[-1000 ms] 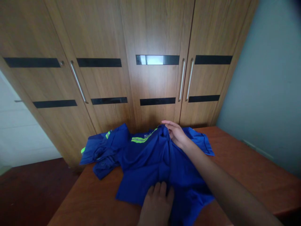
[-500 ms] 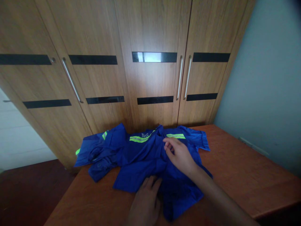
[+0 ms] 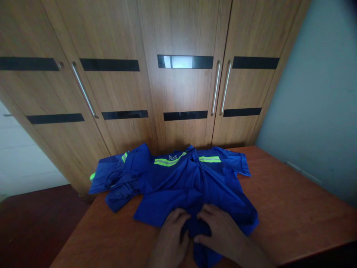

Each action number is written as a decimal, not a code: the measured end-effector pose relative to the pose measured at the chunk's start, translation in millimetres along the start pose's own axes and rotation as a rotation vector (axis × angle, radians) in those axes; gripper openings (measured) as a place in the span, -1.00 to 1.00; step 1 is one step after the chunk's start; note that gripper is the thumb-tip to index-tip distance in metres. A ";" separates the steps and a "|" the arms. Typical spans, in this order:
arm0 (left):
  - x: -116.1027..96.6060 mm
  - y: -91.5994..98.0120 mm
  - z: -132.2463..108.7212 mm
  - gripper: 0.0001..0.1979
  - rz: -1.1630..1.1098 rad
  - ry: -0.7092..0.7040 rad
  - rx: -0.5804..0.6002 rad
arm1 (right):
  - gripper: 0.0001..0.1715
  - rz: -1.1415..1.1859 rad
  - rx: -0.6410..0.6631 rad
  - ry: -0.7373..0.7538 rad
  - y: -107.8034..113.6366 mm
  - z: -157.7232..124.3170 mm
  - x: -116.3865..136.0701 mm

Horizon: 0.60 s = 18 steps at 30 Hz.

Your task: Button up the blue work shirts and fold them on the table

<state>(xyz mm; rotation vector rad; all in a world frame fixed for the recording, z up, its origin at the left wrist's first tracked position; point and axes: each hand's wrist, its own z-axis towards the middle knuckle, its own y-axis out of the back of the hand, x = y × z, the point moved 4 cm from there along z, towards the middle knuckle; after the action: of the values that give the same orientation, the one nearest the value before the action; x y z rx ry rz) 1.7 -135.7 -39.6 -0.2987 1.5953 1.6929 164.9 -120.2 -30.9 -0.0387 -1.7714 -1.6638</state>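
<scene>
A blue short-sleeved work shirt (image 3: 178, 197) with yellow-green and grey reflective strips lies spread front side up, its collar toward the wardrobe. At the shirt's lower front edge my left hand (image 3: 173, 236) has its fingers curled onto the cloth. Just right of it, my right hand (image 3: 221, 229) grips the same edge, thumb and fingers bent around a dark fold. Some cloth hangs below between the two hands. The fingertips are partly lost in shadow and fabric.
Left of the shirt lies a crumpled blue garment (image 3: 119, 182) with reflective strips, touching it. Everything rests on a reddish-brown wooden table (image 3: 290, 208). Behind stands a wooden wardrobe (image 3: 184, 93) with metal handles; a pale wall (image 3: 315, 111) borders the right side.
My right hand has come down from the shirt's chest to its lower edge beside my left hand. The shirt's right front panel now lies more spread out to the right.
</scene>
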 end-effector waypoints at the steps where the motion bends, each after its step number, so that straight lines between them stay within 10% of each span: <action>1: 0.9 -1.1 -0.9 -0.47 0.001 -0.003 -0.010 | -0.65 -0.016 -0.006 0.007 -0.3 -0.7 1.1; 10: 1.3 11.3 -16.5 -0.73 -0.137 0.065 -0.150 | -0.80 -0.102 -0.077 0.114 -10.8 -7.7 13.1; 18: 13.6 -2.5 -38.7 -0.79 -0.412 0.241 0.057 | -0.74 -0.157 -0.059 0.096 -17.4 -5.8 15.6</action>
<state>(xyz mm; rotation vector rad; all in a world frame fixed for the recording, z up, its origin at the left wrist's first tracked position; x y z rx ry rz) -18.6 -166.7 -57.4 -0.7705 1.6141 1.3297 147.6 -135.0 -38.7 0.1554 -1.6897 -1.7975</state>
